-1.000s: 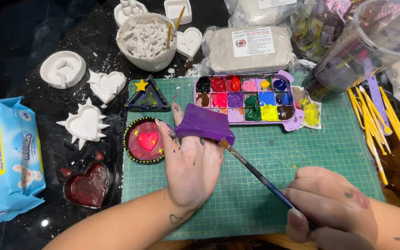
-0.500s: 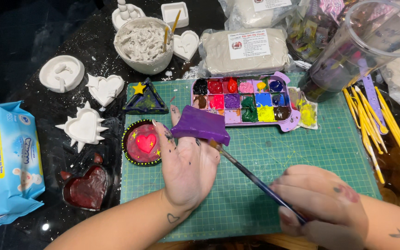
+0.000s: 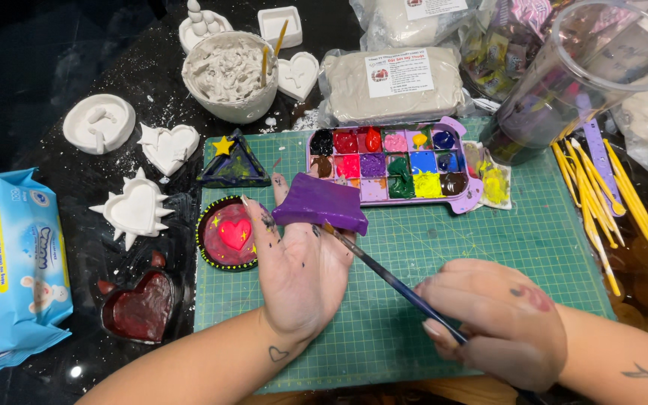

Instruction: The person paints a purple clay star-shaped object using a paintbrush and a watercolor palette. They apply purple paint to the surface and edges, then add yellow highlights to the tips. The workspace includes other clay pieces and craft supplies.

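Head view — steeply down, seemingly close.

There are two hands: the left hand (image 3: 301,274) and the right hand (image 3: 493,322). There is one purple piece (image 3: 321,203) and one paintbrush (image 3: 384,274). One paint tray (image 3: 395,163) sits on one green mat (image 3: 489,240). There are three white hearts (image 3: 168,146) (image 3: 136,208) (image 3: 298,74), one red heart dish (image 3: 142,306), one bowl (image 3: 230,75) and one blue pack of wipes (image 3: 9,270).
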